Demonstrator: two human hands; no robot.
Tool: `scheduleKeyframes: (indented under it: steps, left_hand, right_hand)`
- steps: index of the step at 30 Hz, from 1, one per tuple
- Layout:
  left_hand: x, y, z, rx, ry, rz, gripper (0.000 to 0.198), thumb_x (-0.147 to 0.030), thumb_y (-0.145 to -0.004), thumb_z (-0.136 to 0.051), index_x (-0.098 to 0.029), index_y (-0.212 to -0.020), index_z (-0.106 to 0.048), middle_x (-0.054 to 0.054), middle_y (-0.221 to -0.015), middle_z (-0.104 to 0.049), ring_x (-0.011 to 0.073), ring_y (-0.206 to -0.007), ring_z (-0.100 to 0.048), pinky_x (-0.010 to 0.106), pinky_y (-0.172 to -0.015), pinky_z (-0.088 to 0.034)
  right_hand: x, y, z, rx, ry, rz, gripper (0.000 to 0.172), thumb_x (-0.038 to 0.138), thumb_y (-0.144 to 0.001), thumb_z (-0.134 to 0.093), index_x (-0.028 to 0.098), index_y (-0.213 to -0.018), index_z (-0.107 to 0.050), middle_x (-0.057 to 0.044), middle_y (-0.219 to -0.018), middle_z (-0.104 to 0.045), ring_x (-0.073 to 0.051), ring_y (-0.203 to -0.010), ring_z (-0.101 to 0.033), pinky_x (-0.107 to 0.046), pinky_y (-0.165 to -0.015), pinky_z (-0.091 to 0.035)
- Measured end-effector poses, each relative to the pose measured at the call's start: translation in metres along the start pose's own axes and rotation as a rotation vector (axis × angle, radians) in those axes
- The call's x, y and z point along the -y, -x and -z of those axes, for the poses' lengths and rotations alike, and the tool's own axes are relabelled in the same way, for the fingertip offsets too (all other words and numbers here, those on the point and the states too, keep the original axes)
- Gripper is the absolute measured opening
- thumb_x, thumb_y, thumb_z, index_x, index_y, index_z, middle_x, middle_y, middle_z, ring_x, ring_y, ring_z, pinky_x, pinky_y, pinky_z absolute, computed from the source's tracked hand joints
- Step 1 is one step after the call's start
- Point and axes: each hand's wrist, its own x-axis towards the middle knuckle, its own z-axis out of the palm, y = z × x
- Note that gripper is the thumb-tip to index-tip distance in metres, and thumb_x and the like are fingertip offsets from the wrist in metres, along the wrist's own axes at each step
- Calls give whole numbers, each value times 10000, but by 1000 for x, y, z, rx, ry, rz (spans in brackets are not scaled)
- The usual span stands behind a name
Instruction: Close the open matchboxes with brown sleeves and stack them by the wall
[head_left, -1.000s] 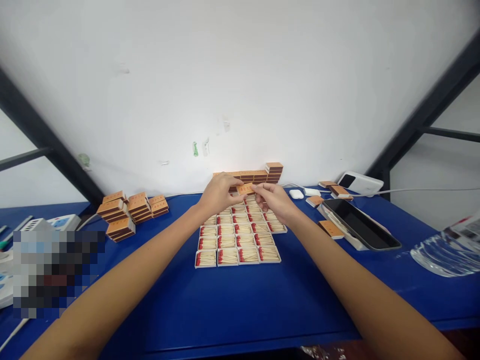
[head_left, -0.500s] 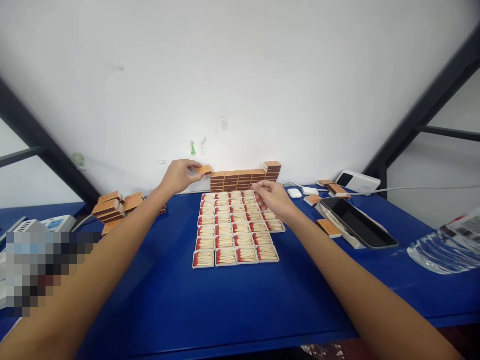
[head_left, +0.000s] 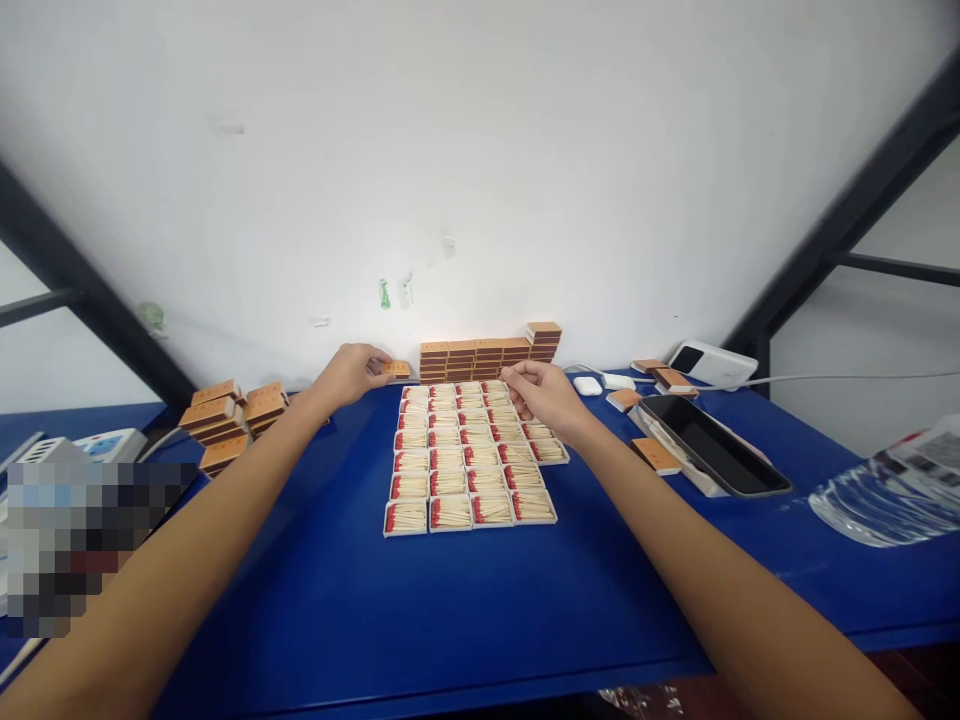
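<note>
My left hand (head_left: 352,372) is closed on an orange-topped matchbox (head_left: 396,369), held low at the left end of a stacked wall of matchboxes (head_left: 475,362). My right hand (head_left: 541,390) hovers over the back right of several open matchbox trays (head_left: 450,512), each filled with red-tipped matches (head_left: 489,508). Its thumb and fingertips are pinched together, and whether anything small is between them is hidden. The trays lie in close rows in front of the wall of boxes, which has one taller column at its right end.
Loose matchboxes (head_left: 217,412) are piled at the left. On the right lie a phone (head_left: 709,440), more matchboxes (head_left: 655,456), a white power bank (head_left: 712,364), an earbud case (head_left: 587,386) and a clear plastic bottle (head_left: 885,495). A power strip (head_left: 112,447) stands at the far left.
My left hand has lowered the matchbox from the top level of the stacked wall to beside its base, slightly leftward. My right hand has barely moved.
</note>
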Motion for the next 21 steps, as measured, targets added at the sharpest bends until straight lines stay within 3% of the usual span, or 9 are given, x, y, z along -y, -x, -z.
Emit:
scheduleKeyframes:
  steps: [7, 13, 17, 21]
  left_hand:
    - [-14, 0, 5, -60, 9, -137, 363, -451, -838, -709, -175, -1055, -802, 100, -991, -791, 244, -840, -719, 384, -809, -584]
    - [-43, -8, 6, -185, 50, -265, 342, -423, -910, -693, -203, -1154, -787, 87, -1067, -781, 210, -862, -697, 364, -823, -584]
    - [-69, -29, -10, -179, 92, -288, 266, -358, -905, -737, -195, -1108, -791, 90, -1069, -782, 201, -873, -712, 358, -839, -590]
    - [-102, -62, -38, -135, 142, -326, 244, -279, -873, -795, -163, -1088, -794, 95, -1040, -778, 190, -850, -707, 347, -833, -587]
  right_hand:
    - [-3, -2, 1, 2, 31, 6, 351, 503, -886, -789, 192, -811, -645, 21, -623, -595, -92, -470, -509, -200, -379, -378]
    - [0, 0, 2, 18, 14, 20, 350, 503, -880, -785, 198, -811, -629, 27, -626, -590, -91, -476, -502, -202, -385, -375]
    - [-2, -1, 2, 27, 25, 6, 334, 482, -875, -786, 198, -807, -624, 28, -625, -597, -92, -478, -507, -204, -402, -382]
    - [-6, -2, -1, 124, 143, 10, 267, 402, -895, -749, 192, -775, -635, 23, -594, -604, -103, -470, -530, -214, -417, -390]
